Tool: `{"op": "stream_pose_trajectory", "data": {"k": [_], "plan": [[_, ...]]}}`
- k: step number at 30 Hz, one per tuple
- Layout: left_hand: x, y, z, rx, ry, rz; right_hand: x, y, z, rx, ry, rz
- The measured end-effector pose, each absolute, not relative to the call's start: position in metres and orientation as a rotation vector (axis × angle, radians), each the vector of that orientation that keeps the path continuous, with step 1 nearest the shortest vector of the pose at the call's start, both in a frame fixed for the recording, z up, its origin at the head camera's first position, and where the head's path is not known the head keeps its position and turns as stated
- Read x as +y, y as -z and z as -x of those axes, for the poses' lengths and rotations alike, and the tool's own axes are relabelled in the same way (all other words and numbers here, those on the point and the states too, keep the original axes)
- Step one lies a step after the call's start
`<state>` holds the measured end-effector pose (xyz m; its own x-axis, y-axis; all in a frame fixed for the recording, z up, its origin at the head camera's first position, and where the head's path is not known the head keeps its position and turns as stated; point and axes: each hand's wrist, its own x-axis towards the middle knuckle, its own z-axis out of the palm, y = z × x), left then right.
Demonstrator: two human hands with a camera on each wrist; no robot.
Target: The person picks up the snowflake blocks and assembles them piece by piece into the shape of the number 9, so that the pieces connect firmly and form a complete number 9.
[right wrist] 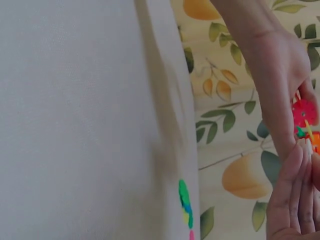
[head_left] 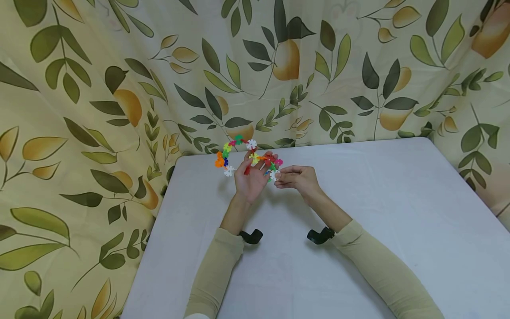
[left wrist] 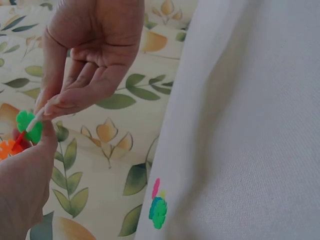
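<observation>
My left hand (head_left: pixel 251 184), palm turned up, holds a curved chain of colourful snowflake discs (head_left: pixel 238 140). The chain arches above the fingers and hangs down on the left. From the right, my right hand (head_left: pixel 299 179) pinches a white snowflake disc (head_left: pixel 274 176) between thumb and fingers. In the left wrist view a green snowflake disc (left wrist: pixel 30 126) meets the white one at the left thumb, with an orange disc (left wrist: pixel 9 148) beside it. The left hand partly hides a red disc (right wrist: pixel 305 112) in the right wrist view.
A white cloth covers the table (head_left: pixel 358 199), whose far edge meets a leaf-patterned curtain (head_left: pixel 287 97). Pink, blue and green discs (left wrist: pixel 159 212) show against the table; whether they join the chain I cannot tell. Each wrist carries a black camera mount (head_left: pixel 253 236).
</observation>
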<state>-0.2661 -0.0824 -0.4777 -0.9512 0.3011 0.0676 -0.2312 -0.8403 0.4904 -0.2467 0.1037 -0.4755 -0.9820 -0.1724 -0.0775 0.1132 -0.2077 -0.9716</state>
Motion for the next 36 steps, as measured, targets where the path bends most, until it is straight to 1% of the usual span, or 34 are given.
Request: {"op": "stream_pose_trajectory", "data": {"k": [7,16,26,31,36], "plan": [[-0.082,0.478,0.267,0.702,-2.771,-0.239,0.104,0.478,0.248,1.852,2.309,0.061],[-0.083,0.476,0.266,0.7,-2.753,-0.15,0.105,0.475,0.25,1.858,2.298,0.082],[-0.08,0.482,0.267,0.64,-2.757,-0.127,0.11,0.468,0.253,1.81,2.322,0.06],[-0.082,0.483,0.266,0.665,-2.773,-0.166,0.111,0.466,0.25,1.836,2.291,-0.013],[-0.085,0.48,0.267,0.764,-2.765,-0.224,0.113,0.47,0.25,1.841,2.257,0.023]]}}
